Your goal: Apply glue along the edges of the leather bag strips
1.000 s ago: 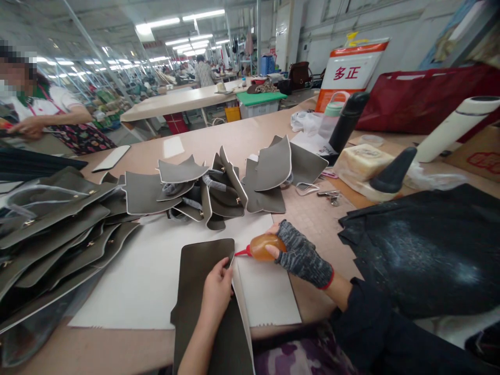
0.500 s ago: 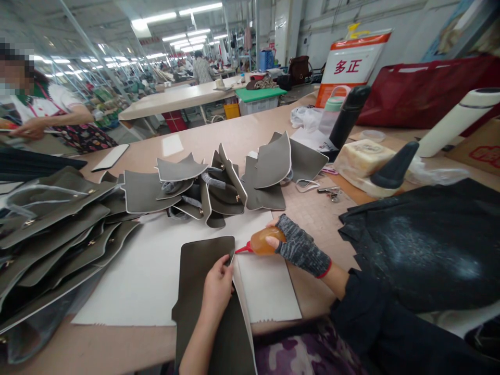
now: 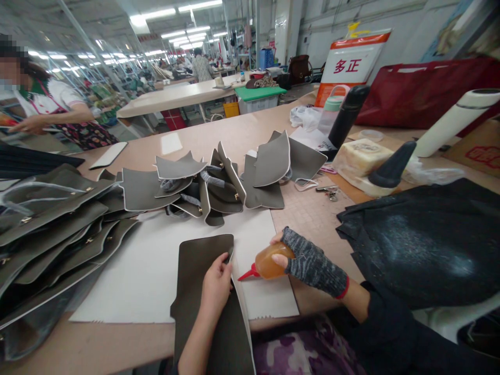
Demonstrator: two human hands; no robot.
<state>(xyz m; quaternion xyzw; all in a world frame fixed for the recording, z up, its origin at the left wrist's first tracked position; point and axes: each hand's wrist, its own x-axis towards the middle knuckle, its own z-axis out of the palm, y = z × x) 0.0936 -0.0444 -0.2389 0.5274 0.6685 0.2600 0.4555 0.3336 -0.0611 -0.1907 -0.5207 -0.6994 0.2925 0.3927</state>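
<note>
A dark olive-grey panel (image 3: 199,276) with a pale edge lies lengthwise in front of me, overhanging the near table edge. My left hand (image 3: 217,281) grips its right edge, thumb and fingers pinched there, and the edge is parted a little. In my right hand (image 3: 308,260), which wears a grey fingerless glove, is a squeeze bottle (image 3: 269,262) of amber liquid. Its red nozzle (image 3: 249,272) points left and down, close beside the panel's right edge. Under the panel lies a white sheet (image 3: 128,276).
Behind the sheet, several similar grey panels with metal fittings (image 3: 219,182) are heaped. More are stacked at the left (image 3: 50,224). To the right are black sheets (image 3: 425,239), a black cone (image 3: 392,166), a black flask (image 3: 349,115) and a white flask (image 3: 457,122). A co-worker (image 3: 58,104) stands far left.
The bottle in my right hand has moved down toward me along the panel's right edge, its nozzle tilting further down. My left hand keeps its grip, almost unmoved.
</note>
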